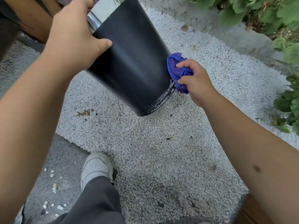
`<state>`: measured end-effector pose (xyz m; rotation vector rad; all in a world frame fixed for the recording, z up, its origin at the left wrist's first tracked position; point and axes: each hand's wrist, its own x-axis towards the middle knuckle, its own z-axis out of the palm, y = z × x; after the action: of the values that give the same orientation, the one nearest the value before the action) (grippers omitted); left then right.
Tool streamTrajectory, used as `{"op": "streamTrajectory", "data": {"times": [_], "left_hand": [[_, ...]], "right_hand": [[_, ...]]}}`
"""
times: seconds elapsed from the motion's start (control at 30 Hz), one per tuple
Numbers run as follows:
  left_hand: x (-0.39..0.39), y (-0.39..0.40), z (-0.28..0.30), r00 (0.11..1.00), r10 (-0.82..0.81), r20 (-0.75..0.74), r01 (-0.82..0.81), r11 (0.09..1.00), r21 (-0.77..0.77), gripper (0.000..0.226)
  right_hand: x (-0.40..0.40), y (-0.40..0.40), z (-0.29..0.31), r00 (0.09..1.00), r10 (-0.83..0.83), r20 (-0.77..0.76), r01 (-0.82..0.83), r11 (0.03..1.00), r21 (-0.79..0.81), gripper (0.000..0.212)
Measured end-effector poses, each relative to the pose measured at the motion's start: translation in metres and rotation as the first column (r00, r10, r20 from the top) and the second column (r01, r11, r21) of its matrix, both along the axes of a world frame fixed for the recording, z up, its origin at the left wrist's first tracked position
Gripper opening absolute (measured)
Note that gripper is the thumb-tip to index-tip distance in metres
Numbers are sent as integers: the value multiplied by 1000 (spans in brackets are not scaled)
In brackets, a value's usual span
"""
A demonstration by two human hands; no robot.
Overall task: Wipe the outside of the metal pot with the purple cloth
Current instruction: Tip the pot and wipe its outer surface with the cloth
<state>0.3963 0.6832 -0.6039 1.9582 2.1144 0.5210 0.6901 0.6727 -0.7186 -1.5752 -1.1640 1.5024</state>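
Observation:
The metal pot (129,62) is tall, dark and tapered, with a shiny chrome rim at the top. It is tilted, its base resting on the gravel at lower right, where pale smears mark the bottom edge. My left hand (72,38) grips the pot near the rim, thumb across the dark wall. My right hand (195,83) is closed around the bunched purple cloth (176,68), which presses against the pot's right side near the base.
White gravel (153,151) covers the ground. Grey paving (61,175) lies at lower left, where my white shoe (96,167) stands. Green plants (275,16) line the right edge. Wooden furniture (32,15) stands at upper left, and a wooden edge (252,212) shows at lower right.

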Motion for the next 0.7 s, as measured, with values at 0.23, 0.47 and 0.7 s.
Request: {"op": "streamTrajectory", "data": {"times": [0.23,0.47,0.7], "left_hand": [[3,-36,-14,867,-243,-434,214,970,-116,116],[21,-34,-19,786,-314,-533,286,948,-138,128],[53,-39,-14,790,-267,-552,234,963,-131,125]], "right_hand": [[-1,0,-1,999,8,-33,-9,1000,-24,50],[3,-3,-8,991,-60,-123,55,997,-47,52],[14,8,-7,988,-106,-111,98,992,-82,52]]}}
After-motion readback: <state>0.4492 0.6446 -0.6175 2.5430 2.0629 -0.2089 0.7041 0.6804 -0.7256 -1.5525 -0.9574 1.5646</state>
